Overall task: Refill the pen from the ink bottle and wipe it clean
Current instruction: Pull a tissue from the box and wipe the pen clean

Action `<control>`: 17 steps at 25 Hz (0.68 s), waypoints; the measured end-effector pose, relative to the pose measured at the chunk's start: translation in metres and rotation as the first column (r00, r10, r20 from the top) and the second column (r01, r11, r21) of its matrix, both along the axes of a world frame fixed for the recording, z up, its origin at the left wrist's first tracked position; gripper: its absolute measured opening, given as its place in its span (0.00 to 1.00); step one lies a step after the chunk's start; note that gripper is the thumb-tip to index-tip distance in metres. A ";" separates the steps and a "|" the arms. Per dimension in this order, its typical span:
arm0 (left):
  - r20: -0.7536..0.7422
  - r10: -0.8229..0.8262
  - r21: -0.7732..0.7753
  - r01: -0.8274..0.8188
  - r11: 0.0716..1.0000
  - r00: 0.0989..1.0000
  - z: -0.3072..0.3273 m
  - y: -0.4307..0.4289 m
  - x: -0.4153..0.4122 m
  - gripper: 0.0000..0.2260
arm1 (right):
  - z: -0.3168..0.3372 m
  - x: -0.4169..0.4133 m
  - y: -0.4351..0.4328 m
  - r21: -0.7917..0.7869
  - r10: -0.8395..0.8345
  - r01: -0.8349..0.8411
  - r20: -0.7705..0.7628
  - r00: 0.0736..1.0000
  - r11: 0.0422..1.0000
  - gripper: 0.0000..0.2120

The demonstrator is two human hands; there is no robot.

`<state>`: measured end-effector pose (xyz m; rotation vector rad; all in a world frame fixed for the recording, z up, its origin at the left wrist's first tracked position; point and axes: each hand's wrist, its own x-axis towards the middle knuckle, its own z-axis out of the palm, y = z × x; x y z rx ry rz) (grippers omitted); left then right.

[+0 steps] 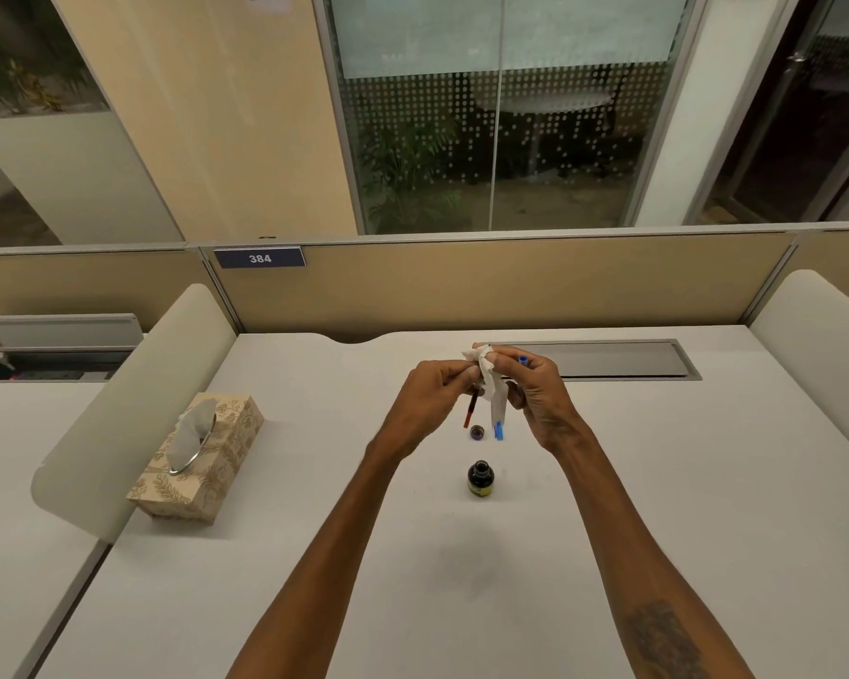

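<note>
My left hand (439,389) pinches a thin pen part with a red lower end (470,415), held upright above the desk. My right hand (535,384) holds a white tissue (492,379) against the top of that part, and a blue pen piece (523,359) sticks up between its fingers. Another blue piece (499,430) shows below the hanging tissue. The dark ink bottle (481,478) stands uncapped on the desk below my hands. Its small round cap (477,432) lies just behind it.
A patterned tissue box (219,448) with a tissue poking out sits on the white desk (314,556) to the left. A metal cable tray lid (623,360) is set into the desk behind my hands. Low padded dividers flank both sides.
</note>
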<state>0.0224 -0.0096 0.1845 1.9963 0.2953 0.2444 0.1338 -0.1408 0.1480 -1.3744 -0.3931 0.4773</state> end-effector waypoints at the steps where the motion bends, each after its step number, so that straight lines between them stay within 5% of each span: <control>1: -0.014 -0.015 -0.020 0.015 1.000 1.000 0.000 0.000 0.000 0.12 | 0.000 0.000 0.000 -0.007 0.002 -0.002 0.005 1.000 1.000 0.14; 11: 0.059 0.060 0.026 -0.062 0.998 0.996 -0.002 0.000 0.002 0.09 | -0.003 -0.003 0.003 0.027 -0.009 0.010 -0.042 0.999 1.000 0.22; 17: 0.132 0.188 -0.071 -0.180 0.981 0.973 -0.002 -0.005 0.002 0.11 | 0.000 -0.005 0.007 0.036 -0.037 0.040 -0.075 0.996 0.999 0.09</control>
